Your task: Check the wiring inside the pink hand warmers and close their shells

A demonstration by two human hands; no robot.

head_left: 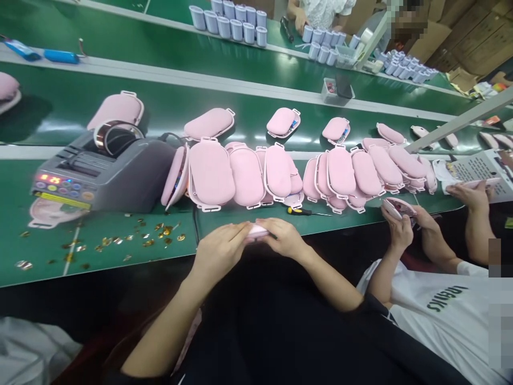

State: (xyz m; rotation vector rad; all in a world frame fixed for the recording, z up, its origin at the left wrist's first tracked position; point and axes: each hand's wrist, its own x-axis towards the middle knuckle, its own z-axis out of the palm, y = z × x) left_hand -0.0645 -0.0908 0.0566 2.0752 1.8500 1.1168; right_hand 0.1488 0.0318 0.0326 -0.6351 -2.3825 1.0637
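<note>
My left hand (219,250) and my right hand (282,238) meet at the front edge of the green table (120,256), both closed on one small pink shell (256,230) that shows only between the fingers. Just beyond them a row of several pink oval shells (248,176) leans on the table. A small yellow-handled screwdriver (300,211) lies right behind my right hand.
A grey tape dispenser (104,171) with lit buttons stands at left, gold scraps (160,232) strewn before it. More pink shells (282,122) ride the belt behind. To my right a co-worker's hands (401,227) hold a pink shell. Pale blue cylinders (234,21) stand far back.
</note>
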